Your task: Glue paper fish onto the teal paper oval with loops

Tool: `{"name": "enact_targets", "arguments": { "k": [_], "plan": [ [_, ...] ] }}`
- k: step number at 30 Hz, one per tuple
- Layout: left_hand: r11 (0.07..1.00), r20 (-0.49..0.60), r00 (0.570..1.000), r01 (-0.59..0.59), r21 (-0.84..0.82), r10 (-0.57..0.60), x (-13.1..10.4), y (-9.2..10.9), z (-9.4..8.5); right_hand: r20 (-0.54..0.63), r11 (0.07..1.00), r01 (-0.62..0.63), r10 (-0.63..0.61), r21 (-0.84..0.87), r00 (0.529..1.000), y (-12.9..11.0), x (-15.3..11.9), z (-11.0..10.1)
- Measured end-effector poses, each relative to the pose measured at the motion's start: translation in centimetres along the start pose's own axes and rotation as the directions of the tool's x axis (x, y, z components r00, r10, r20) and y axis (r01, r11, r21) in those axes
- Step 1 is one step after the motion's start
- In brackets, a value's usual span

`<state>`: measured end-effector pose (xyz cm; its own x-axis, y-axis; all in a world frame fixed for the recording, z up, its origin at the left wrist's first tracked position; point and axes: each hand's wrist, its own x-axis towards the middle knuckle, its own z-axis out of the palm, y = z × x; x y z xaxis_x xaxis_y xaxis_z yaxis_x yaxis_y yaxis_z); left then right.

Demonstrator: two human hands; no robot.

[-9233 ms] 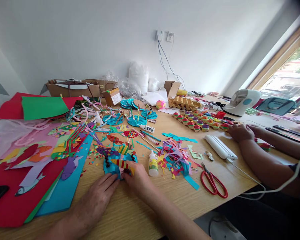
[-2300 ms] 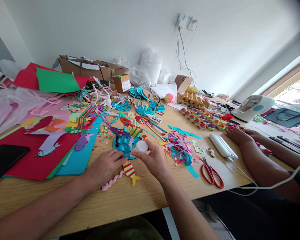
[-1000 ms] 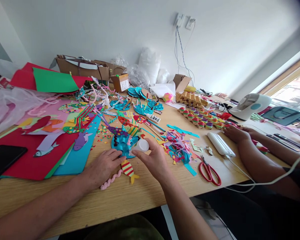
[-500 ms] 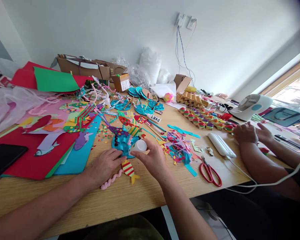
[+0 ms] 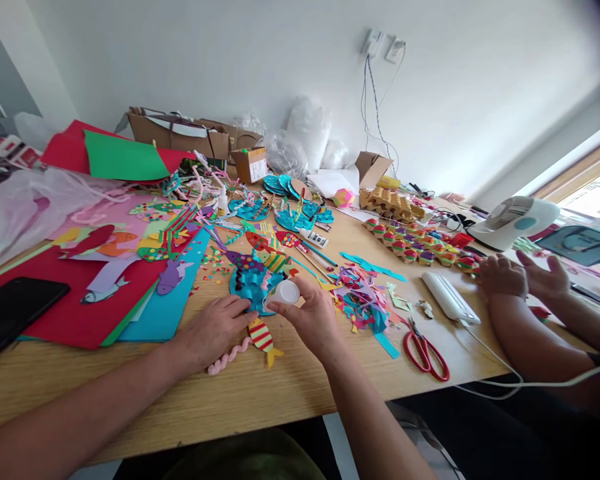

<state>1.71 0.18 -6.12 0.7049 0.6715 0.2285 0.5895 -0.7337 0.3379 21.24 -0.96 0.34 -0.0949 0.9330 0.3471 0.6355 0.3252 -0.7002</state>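
My right hand (image 5: pixel 313 317) is closed around a white glue bottle (image 5: pixel 286 292), its round base toward me and its nozzle hidden. The bottle is tilted over a blue painted plate (image 5: pixel 244 285) decorated with curled blue strips and paper fish. My left hand (image 5: pixel 215 330) lies with fingers stretched out, their tips at the plate's near edge. Just below the plate, a red-and-yellow striped paper fish (image 5: pixel 263 337) rests on the table. A pink twisted strip (image 5: pixel 229 357) pokes out beside my left hand.
Red-handled scissors (image 5: pixel 425 353), paper scraps (image 5: pixel 363 297) and a white power strip (image 5: pixel 450 298) lie to the right. Another person's hands (image 5: pixel 505 277) rest beyond them. A black phone (image 5: pixel 20 313) lies on coloured paper (image 5: pixel 90 327) at left. Painted egg cartons (image 5: pixel 415 243) sit farther back.
The view has shifted slightly, so everything appears a little farther right. Both my hands keep about the same place at the blue plate, and the bottle stays in my right hand.
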Motion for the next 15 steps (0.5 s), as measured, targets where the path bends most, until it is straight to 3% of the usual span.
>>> {"name": "enact_targets", "arguments": {
  "k": [9, 15],
  "plan": [
    [0.999, -0.025, 0.999, -0.029, 0.046, 0.030, -0.23, -0.57, 0.93, -0.057, 0.999, 0.045, -0.044, 0.023, 0.997, 0.10, 0.04, 0.39],
    [0.989, -0.067, 0.995, -0.069, 0.129, 0.078, -0.17, -0.70, 0.53, -0.104, 0.993, 0.007, 0.005, 0.115, 0.995, 0.74, -0.32, 0.59]
  ]
}}
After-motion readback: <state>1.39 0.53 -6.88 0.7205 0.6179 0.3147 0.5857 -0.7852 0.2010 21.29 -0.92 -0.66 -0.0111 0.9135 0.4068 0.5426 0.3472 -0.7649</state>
